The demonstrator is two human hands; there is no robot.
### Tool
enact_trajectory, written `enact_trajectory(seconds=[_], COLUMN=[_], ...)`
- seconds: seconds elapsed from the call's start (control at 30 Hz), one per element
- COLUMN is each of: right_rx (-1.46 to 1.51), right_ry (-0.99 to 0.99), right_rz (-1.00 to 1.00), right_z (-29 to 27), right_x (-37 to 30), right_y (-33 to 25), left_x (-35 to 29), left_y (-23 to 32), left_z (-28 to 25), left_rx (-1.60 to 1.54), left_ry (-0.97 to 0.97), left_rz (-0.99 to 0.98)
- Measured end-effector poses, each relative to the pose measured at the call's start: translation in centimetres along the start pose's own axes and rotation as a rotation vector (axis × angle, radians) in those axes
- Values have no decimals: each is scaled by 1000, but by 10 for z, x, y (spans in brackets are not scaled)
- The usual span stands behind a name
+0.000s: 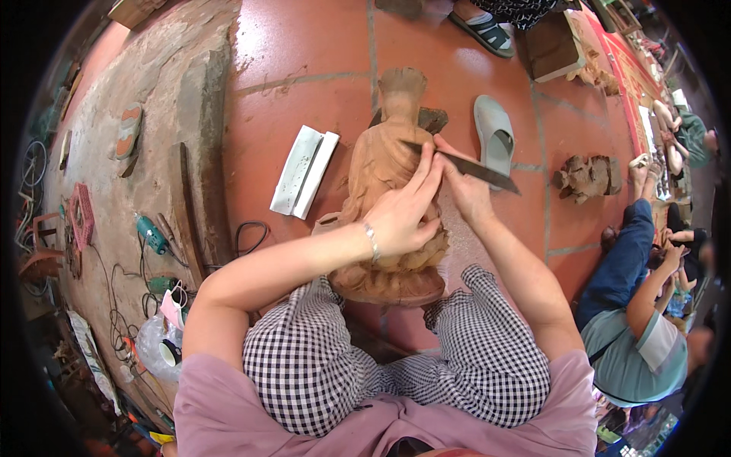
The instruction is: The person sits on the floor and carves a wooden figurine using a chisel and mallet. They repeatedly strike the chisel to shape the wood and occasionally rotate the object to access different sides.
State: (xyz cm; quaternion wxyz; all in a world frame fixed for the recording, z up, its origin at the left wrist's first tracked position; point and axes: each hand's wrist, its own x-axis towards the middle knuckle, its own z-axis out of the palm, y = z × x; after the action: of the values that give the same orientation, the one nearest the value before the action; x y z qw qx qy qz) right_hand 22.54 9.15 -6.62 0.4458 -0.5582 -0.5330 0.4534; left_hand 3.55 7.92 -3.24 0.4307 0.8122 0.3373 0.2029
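Note:
A carved wooden statue point(378, 164) stretches away from me, its wide carved base between my knees and its narrow head end at the far side. My right hand point(466, 190) is closed round a flat, dark metal blade point(489, 174) with a slanted end. The blade lies across the upper right part of the figure. My left hand point(407, 209) rests over the statue's middle, fingers stretched out and fingertips against the blade beside my right fingers. A dark block point(432, 119) shows partly from under the statue's neck.
Left of the statue lies a folded white sheet point(304, 171) with dark specks. A grey slipper point(493, 137) and a rough wood piece point(588, 178) are to the right. Farther left are a wooden beam point(199, 137), a green power tool point(151, 234) and cables. People sit at the right edge.

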Motion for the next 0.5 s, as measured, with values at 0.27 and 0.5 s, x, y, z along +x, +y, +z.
enact_trajectory(seconds=[0.27,0.5], right_rx=[-119,-99], right_ry=[22,53], right_rz=[18,131], right_z=[13,7], right_x=[-8,6], right_y=[-10,-15], left_x=[-11,14], left_y=[2,-4], left_z=[10,-7], left_rx=[-74,-137], left_ry=[128,86], left_rz=[20,43])
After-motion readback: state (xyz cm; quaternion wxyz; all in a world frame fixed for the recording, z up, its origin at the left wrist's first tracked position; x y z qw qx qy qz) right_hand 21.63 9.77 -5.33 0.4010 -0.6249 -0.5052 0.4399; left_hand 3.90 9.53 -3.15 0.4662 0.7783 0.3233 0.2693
